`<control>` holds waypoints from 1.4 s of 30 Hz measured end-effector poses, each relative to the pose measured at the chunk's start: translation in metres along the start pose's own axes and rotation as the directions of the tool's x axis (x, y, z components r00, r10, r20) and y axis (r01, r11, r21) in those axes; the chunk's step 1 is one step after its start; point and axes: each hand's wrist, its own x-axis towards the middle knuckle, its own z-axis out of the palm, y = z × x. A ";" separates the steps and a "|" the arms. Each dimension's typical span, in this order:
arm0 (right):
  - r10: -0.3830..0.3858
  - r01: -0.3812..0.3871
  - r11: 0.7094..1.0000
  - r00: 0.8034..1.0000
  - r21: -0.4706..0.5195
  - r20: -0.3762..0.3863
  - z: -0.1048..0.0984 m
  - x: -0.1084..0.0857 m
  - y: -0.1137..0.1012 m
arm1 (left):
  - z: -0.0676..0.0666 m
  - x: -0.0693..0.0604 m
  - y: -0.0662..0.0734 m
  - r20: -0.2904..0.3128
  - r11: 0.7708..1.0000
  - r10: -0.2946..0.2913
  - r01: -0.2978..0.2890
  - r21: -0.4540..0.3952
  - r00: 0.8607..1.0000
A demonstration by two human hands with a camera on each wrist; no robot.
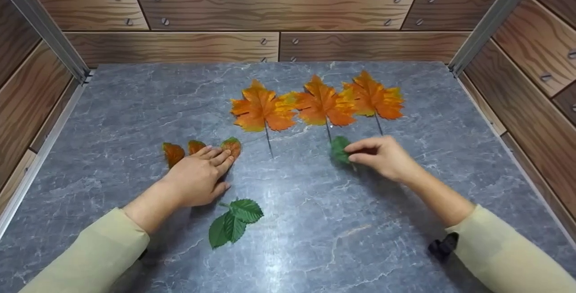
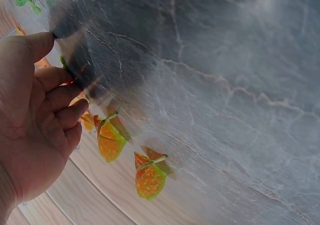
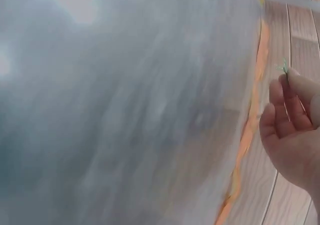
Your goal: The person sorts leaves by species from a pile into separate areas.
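My right hand point(image 1: 389, 158) pinches a green leaf point(image 1: 339, 150) between thumb and fingers, just below the stem of the middle orange maple leaf point(image 1: 320, 101). In the right wrist view only a small green tip point(image 3: 284, 67) shows at the fingertips. My left hand point(image 1: 195, 179) lies palm down, its extended fingers touching the rightmost small orange-green leaf point(image 1: 232, 146). Two more small leaves, the left one point(image 1: 173, 153) and the middle one point(image 1: 195, 146), sit beside that hand, partly covered by it. Nearer me, several green leaves point(image 1: 235, 223) overlap in a cluster.
Two other orange maple leaves, a left one point(image 1: 263, 107) and a right one point(image 1: 374, 96), flank the middle one in a row with stems toward me. Everything lies on a grey marbled tabletop point(image 1: 306, 248). Wood-patterned walls point(image 1: 279, 7) and metal posts point(image 1: 495, 18) enclose it.
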 end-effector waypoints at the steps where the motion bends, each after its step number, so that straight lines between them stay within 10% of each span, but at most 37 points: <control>1: 0.019 -0.019 1.000 1.000 0.003 -0.018 -0.003 -0.001 0.003 | 0.000 -0.001 0.000 0.003 1.000 -0.003 0.003 0.002 1.000; 12: 0.162 -0.160 0.984 0.987 0.076 -0.013 -0.018 -0.011 0.030 | 0.002 -0.008 -0.003 -0.026 1.000 -0.010 0.011 0.015 1.000; 42: 0.103 -0.098 0.978 0.995 -0.182 0.016 -0.007 -0.020 0.029 | 0.001 -0.001 0.000 -0.015 1.000 -0.008 0.008 0.009 1.000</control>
